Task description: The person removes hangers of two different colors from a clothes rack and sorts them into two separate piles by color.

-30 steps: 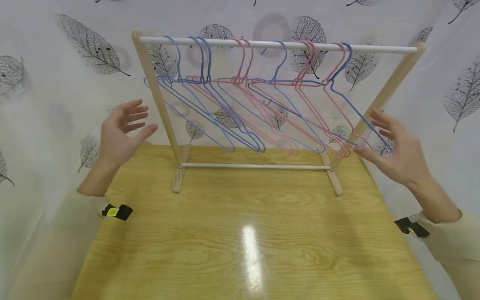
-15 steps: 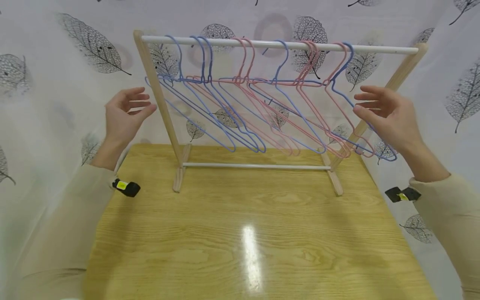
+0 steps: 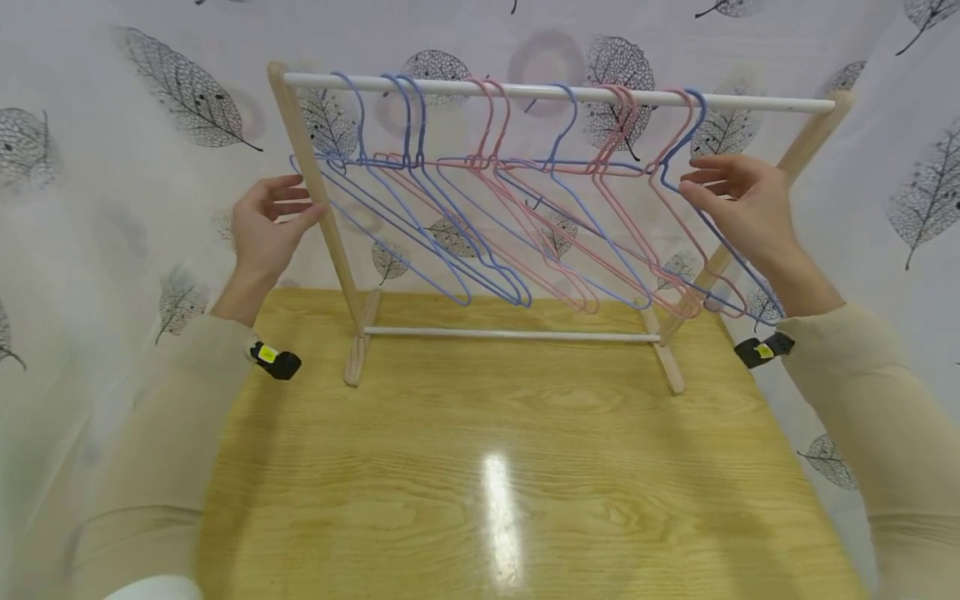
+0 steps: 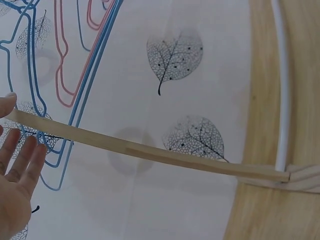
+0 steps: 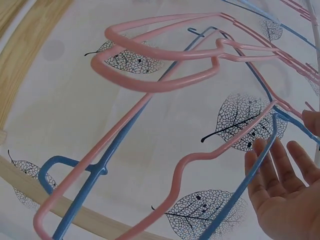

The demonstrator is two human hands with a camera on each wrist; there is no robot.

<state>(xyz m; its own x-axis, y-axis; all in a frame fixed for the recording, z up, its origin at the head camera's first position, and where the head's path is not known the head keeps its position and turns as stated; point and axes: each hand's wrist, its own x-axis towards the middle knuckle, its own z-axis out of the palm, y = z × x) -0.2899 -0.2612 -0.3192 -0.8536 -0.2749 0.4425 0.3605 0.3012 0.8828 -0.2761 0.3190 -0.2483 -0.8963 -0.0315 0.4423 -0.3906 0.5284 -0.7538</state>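
Several blue and pink hangers hang from the white rail of a wooden clothes rack. My left hand is at the rack's left post, fingers extended. In the left wrist view, the thumb lies above the post and the fingers of the left hand below it; contact is unclear. My right hand is beside the rightmost blue hanger. The right wrist view has the fingers of the right hand loosely extended by the sloping arm of that blue hanger, not gripping it.
The rack stands at the back of a wood-grain table, with a lower white bar between its feet. The right post is behind my right hand. A leaf-patterned white curtain surrounds the table on the back and sides.
Both hands have risen. The left moved right to the left post; the right moved up and inward along the rightmost blue hanger, whose lower end has shifted slightly. The rack has stayed in place.
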